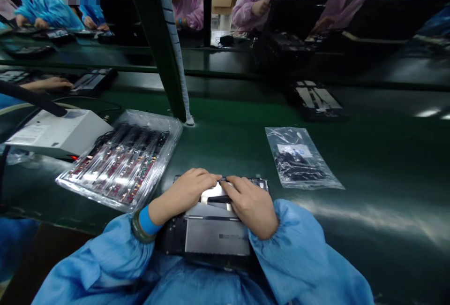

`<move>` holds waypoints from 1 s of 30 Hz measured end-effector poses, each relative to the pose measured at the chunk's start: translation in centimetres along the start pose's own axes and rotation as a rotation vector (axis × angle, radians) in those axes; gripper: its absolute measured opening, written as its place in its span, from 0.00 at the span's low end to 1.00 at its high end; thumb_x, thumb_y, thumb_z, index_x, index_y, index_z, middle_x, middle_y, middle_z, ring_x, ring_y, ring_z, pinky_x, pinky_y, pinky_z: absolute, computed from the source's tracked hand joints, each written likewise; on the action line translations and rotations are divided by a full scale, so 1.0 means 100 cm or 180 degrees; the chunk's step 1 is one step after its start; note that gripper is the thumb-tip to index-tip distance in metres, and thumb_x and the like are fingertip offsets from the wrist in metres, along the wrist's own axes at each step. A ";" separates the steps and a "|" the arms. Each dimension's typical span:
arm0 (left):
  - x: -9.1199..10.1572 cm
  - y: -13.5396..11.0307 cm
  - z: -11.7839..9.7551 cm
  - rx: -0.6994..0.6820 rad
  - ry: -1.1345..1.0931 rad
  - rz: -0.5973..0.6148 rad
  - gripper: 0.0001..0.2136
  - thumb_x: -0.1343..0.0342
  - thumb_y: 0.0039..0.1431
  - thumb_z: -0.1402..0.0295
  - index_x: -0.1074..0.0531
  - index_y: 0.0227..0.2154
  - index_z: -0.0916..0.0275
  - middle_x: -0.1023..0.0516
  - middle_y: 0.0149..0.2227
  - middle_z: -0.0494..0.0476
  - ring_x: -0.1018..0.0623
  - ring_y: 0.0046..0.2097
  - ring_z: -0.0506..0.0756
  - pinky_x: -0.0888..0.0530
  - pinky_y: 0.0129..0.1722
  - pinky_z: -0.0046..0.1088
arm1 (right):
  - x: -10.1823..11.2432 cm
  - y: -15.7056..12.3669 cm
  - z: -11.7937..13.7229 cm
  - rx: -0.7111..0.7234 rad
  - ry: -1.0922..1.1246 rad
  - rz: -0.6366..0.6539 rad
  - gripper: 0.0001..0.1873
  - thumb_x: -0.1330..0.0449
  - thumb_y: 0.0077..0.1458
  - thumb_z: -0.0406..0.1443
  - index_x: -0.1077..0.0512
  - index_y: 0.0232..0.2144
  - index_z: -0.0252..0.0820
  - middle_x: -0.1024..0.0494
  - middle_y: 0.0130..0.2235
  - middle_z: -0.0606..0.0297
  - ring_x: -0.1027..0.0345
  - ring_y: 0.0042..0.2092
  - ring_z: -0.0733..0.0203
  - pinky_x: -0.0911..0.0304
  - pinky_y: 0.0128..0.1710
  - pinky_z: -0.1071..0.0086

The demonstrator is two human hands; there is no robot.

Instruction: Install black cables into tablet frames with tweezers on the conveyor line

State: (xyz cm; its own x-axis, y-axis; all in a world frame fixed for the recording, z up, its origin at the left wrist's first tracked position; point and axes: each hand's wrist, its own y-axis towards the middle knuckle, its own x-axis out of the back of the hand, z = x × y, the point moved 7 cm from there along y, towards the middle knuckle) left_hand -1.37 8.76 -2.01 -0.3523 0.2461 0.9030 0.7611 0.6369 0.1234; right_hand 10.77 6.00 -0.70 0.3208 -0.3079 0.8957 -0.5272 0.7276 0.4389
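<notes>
An opened tablet-like device [218, 237] lies in front of my body, a flat silver battery with small print and black housing showing. My left hand [188, 190], with a blue wristband, rests over its far left part, fingers together and pressed at the far edge. From the other side, my right hand [251, 204] bends its fingers onto the same edge. The fingertips nearly meet there, and they hide whatever small part lies beneath them. Between the hands, a shiny silver area and black strips are visible.
On the left, a clear plastic tray [117, 162] holds several small circuit boards with black cables, near a white box-shaped unit [61, 131]. A clear bag [302, 159] of black parts lies right. Beyond stand a green post [158, 47], another opened device [318, 98] and co-workers.
</notes>
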 end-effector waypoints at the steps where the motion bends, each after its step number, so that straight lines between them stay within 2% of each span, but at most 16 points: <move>1: -0.001 0.000 -0.001 -0.0030 0.0094 0.0043 0.11 0.56 0.63 0.81 0.33 0.42 0.63 0.30 0.54 0.55 0.31 0.51 0.55 0.33 0.49 0.34 | 0.001 -0.001 0.000 -0.0004 -0.0021 0.0007 0.13 0.49 0.60 0.26 0.27 0.42 0.37 0.27 0.41 0.59 0.39 0.37 0.60 0.44 0.35 0.69; 5: -0.002 0.000 -0.008 -0.0272 0.0579 0.0079 0.05 0.51 0.65 0.74 0.32 0.41 0.64 0.32 0.57 0.56 0.33 0.52 0.58 0.33 0.47 0.36 | 0.003 -0.004 -0.001 -0.0111 0.0028 0.0092 0.12 0.49 0.60 0.26 0.27 0.41 0.37 0.28 0.35 0.60 0.38 0.36 0.60 0.45 0.34 0.69; 11: -0.005 -0.001 -0.016 -0.0420 0.1237 0.0187 0.06 0.52 0.66 0.71 0.31 0.42 0.65 0.35 0.59 0.57 0.34 0.51 0.60 0.33 0.44 0.38 | 0.002 -0.007 -0.004 -0.0310 0.0201 0.0196 0.11 0.47 0.59 0.25 0.28 0.41 0.39 0.28 0.35 0.62 0.36 0.37 0.61 0.44 0.33 0.69; 18: -0.005 0.000 -0.011 -0.0441 0.1001 0.0156 0.06 0.52 0.66 0.70 0.31 0.40 0.64 0.34 0.59 0.55 0.34 0.51 0.60 0.34 0.45 0.38 | 0.001 -0.006 -0.006 -0.0389 0.0220 0.0145 0.10 0.45 0.59 0.26 0.28 0.40 0.39 0.27 0.35 0.63 0.35 0.38 0.61 0.44 0.35 0.70; 24: -0.006 -0.001 -0.004 -0.0421 0.0712 0.0185 0.09 0.55 0.64 0.78 0.31 0.41 0.64 0.35 0.59 0.54 0.35 0.53 0.58 0.35 0.48 0.37 | -0.001 -0.010 -0.007 -0.0519 0.0159 0.0425 0.08 0.43 0.58 0.27 0.28 0.39 0.40 0.27 0.34 0.64 0.35 0.35 0.62 0.46 0.32 0.71; 30: -0.008 -0.003 -0.006 -0.0513 0.0785 0.0078 0.07 0.53 0.66 0.73 0.32 0.43 0.64 0.36 0.60 0.56 0.36 0.53 0.59 0.34 0.48 0.39 | -0.004 -0.006 -0.011 -0.0659 0.0389 0.0426 0.08 0.43 0.58 0.28 0.27 0.39 0.41 0.28 0.34 0.65 0.33 0.36 0.62 0.45 0.33 0.71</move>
State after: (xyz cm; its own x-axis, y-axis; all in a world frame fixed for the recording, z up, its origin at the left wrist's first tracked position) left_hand -1.02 7.99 -2.51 -0.2048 0.0624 0.9768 0.8513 0.5039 0.1463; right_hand 11.84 6.35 -1.43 0.3583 -0.1334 0.9240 -0.4033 0.8705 0.2821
